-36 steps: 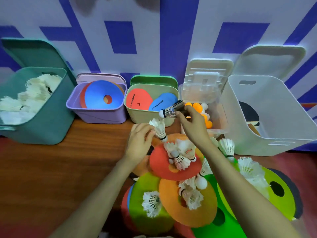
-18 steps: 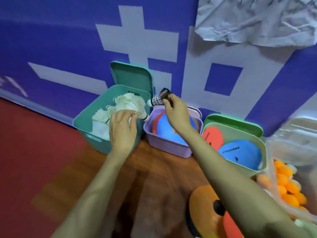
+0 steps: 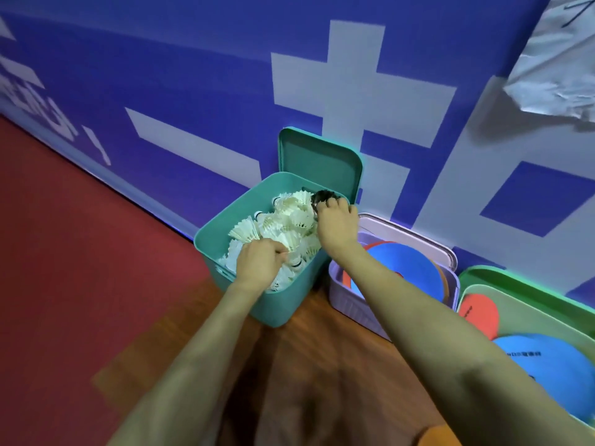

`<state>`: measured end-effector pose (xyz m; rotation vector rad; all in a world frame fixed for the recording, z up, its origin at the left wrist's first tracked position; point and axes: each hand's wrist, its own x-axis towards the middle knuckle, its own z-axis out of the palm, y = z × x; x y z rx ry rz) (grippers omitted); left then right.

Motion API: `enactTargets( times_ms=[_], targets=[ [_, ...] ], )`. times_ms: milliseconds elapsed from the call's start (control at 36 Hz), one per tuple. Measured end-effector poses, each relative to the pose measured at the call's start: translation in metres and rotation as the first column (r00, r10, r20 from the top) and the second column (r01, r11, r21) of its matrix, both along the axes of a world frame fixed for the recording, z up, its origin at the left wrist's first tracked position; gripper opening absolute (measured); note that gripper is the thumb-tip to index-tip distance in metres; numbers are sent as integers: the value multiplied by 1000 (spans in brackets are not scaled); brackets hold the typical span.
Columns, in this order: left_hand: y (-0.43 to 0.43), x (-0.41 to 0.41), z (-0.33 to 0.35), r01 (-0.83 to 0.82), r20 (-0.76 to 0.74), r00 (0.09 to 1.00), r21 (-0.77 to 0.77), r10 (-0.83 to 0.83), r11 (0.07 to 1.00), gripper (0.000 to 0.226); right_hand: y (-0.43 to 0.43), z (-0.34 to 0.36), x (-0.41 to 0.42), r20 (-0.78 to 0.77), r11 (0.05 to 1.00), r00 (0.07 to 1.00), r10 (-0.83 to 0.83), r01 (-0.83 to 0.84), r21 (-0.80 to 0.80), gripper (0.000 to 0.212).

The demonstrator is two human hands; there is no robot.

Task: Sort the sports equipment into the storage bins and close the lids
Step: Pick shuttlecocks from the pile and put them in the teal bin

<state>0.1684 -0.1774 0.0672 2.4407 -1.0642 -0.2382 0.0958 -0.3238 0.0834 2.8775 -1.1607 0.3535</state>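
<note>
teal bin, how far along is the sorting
Done: teal bin holds many white shuttlecocks; discs lie in the purple bin and green bin. In hand: left hand grips a white shuttlecock at the pile, right hand holds a dark shuttlecock over it. Left: teal lid and the others are open.

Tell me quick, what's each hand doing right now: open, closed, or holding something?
Left hand: closed, holding a white shuttlecock over the teal bin.
Right hand: closed, pinching a dark shuttlecock at the bin's far corner.
</note>
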Motion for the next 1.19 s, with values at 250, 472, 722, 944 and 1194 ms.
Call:
enactTargets(
  times_ms=[250, 472, 722, 944, 1194],
  targets=[
    [-14, 7, -14, 104, 104, 983, 372, -153, 922, 22, -11, -7, 6, -266, 987, 963, -34, 75, 143, 29],
    [-32, 5, -15, 252, 0, 959, 461, -284, 851, 17, -9, -4, 14, -241, 898, 970, 35, 75, 433, 31],
    [-14, -29, 7, 130, 111, 979, 296, -169, 946, 36, 17, -3, -48, 119, 977, 992, 49, -73, 200, 31],
    [-8, -146, 24, 250, 234, 943, -24, -238, 968, 28, 51, -18, -202, 295, 982, 955, -19, -38, 185, 25],
    [-12, -330, 5, 592, 169, 776, 135, -608, 794, 27, 90, -40, -416, 285, 951, 917, -280, 224, 214, 19]
  ],
)
